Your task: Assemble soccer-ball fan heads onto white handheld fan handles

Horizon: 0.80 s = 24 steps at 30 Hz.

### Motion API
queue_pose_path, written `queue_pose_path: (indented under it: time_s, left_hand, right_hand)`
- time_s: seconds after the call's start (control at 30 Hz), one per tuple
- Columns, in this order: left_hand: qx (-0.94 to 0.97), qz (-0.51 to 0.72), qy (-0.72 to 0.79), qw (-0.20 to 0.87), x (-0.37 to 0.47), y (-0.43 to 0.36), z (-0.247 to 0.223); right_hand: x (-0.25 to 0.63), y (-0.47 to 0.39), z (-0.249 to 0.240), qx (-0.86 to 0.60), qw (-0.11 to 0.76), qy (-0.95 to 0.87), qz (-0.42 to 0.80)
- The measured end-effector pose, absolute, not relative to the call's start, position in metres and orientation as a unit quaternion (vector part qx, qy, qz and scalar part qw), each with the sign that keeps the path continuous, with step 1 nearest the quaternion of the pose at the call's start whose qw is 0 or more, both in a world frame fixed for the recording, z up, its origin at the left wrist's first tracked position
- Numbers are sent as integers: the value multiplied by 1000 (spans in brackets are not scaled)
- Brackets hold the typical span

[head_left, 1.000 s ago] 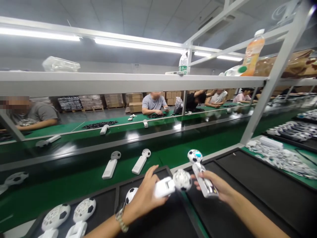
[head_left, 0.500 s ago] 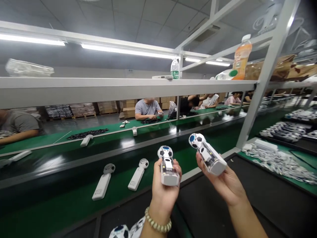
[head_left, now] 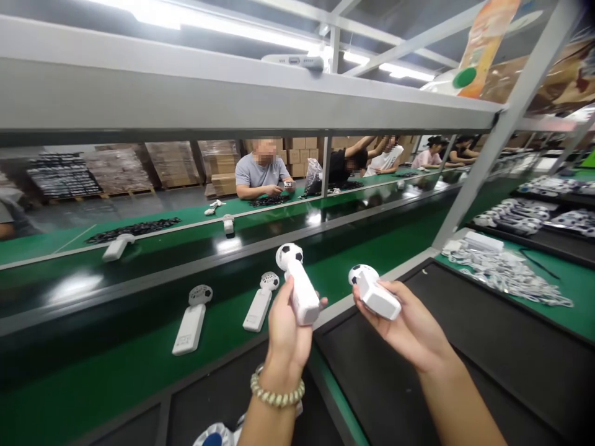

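My left hand (head_left: 284, 331) grips a white handheld fan (head_left: 297, 282) with a football-patterned head, held upright above the near edge of the green conveyor belt (head_left: 139, 365). My right hand (head_left: 409, 325) holds a second white football-head fan (head_left: 372, 291), tilted with its head pointing up and left. The two fans are a little apart, side by side. Two more white fans (head_left: 191, 319) (head_left: 261, 300) lie flat on the belt just beyond my left hand.
Black trays (head_left: 488, 347) lie in front of me and to the right. A heap of white cables (head_left: 506, 272) sits on the green bench at right. A grey shelf (head_left: 232, 93) spans overhead on slanted posts (head_left: 493, 148). Several people sit working across the far belt.
Both fans have been turned so their plain white backs face me, and both hands have dropped slightly. The view has tilted down and moved forward.
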State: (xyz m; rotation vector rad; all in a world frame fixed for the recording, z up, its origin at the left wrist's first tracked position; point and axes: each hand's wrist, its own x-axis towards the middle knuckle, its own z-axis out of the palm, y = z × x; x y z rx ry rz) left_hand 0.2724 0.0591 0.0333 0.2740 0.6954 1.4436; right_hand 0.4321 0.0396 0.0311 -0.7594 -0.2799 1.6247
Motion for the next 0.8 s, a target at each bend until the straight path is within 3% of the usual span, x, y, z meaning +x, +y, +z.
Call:
queue_pose_path:
  time_s: [0.2, 0.5, 0.8]
  left_hand:
    - [156, 605, 355, 696, 267, 57, 40]
    - [200, 523, 260, 786, 264, 55, 39]
    - [202, 519, 256, 790, 264, 52, 42]
  right_hand:
    - [428, 34, 32, -327, 589, -153, 723]
    - [419, 33, 28, -304, 554, -172, 755]
    - [419, 33, 27, -288, 546, -171, 768]
